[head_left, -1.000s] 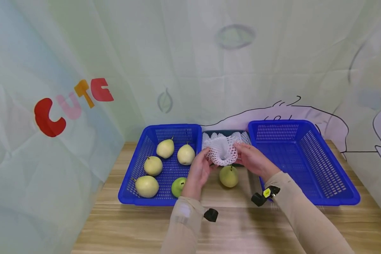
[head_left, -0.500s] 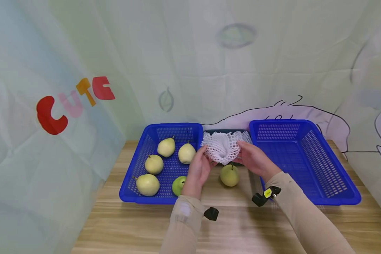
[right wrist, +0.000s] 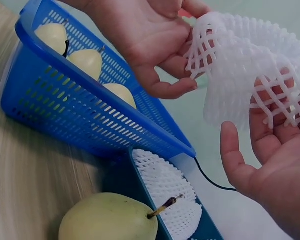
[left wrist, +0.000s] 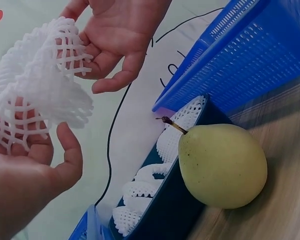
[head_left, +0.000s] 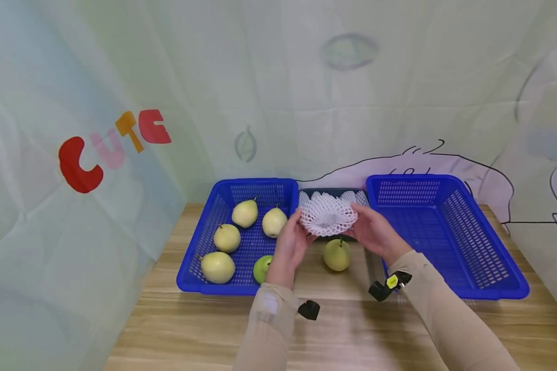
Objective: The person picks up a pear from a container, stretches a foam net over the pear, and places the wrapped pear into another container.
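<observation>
Between both hands a white foam fruit net [head_left: 328,215] is held up, its mesh flared wide into a bowl shape. My left hand [head_left: 293,243] grips its left edge, and my right hand [head_left: 375,230] grips the right edge. In both wrist views, fingers sit behind and inside the mesh while each thumb stands apart from it. Below the net, a yellow-green pear [head_left: 337,255] stands on the table with its stem up. Behind them is a dark teal box [left wrist: 165,212] with more white foam nets [right wrist: 167,187] in it.
A blue basket [head_left: 184,278] on the left holds several pale pears [head_left: 218,267] and a green fruit [head_left: 261,269] partly behind the left forearm. Another blue basket [head_left: 501,294] stands on the right. A printed curtain [head_left: 278,93] hangs behind the wooden table [head_left: 167,330].
The foam net has been spread from a narrower, folded-in shape to a wide round one, and the hands have drawn slightly apart. The pear stays in place on the table.
</observation>
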`<state>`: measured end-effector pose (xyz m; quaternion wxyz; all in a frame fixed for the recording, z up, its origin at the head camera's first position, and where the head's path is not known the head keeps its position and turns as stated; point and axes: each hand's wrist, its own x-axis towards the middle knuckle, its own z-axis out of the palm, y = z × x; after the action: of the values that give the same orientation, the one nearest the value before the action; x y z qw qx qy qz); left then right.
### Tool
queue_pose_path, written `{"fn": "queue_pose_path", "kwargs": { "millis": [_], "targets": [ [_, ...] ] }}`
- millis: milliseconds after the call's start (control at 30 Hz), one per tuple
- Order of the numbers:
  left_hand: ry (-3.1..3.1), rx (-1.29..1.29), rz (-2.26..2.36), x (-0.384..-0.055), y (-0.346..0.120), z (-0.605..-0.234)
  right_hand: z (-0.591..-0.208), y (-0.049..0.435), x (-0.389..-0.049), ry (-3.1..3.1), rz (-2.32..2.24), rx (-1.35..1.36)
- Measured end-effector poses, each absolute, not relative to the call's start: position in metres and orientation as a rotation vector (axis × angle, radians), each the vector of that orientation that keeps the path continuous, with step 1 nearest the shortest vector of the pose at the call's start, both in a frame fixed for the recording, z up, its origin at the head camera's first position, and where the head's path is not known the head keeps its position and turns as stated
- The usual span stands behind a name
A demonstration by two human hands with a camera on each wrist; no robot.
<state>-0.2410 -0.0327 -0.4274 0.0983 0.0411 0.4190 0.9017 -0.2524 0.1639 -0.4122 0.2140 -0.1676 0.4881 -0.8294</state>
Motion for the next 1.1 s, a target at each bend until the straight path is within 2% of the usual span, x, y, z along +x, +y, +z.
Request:
{"fn": "queue_pose_path", "kwargs": {
  "millis": [233,467,533,633,733,867,1000,1100],
  "targets": [
    [1.666,0.412,2.523,-0.239,-0.042,-0.428,-0.409,0.174,-0.254,1.612,-2.157,-0.697],
    [2.590,0.792,1.826,-0.245,-0.046,-0.426,-0.392,0.184,-0.250,2.454,-1.542,-0.678],
    [2.811,0.856,1.625,-0.246,-0.044,-0.426,-0.390,0.184,-0.250,2.627,-1.353,-0.751],
    [3.100,0.835,1.427,-0.247,-0.036,-0.429,-0.392,0.183,-0.253,2.845,-1.095,-0.890],
    [3.287,0.628,1.369,-0.244,-0.027,-0.437,-0.398,0.182,-0.253,3.026,-0.830,-0.960],
    [3.388,0.332,1.276,-0.239,-0.017,-0.447,-0.406,0.179,-0.247,3.168,-0.611,-0.875],
    [3.314,0.252,1.295,-0.233,-0.013,-0.453,-0.412,0.177,-0.240,3.258,-0.610,-0.803],
    [3.109,0.255,1.550,-0.232,-0.011,-0.455,-0.415,0.176,-0.237,3.262,-0.714,-0.750]
  ]
}}
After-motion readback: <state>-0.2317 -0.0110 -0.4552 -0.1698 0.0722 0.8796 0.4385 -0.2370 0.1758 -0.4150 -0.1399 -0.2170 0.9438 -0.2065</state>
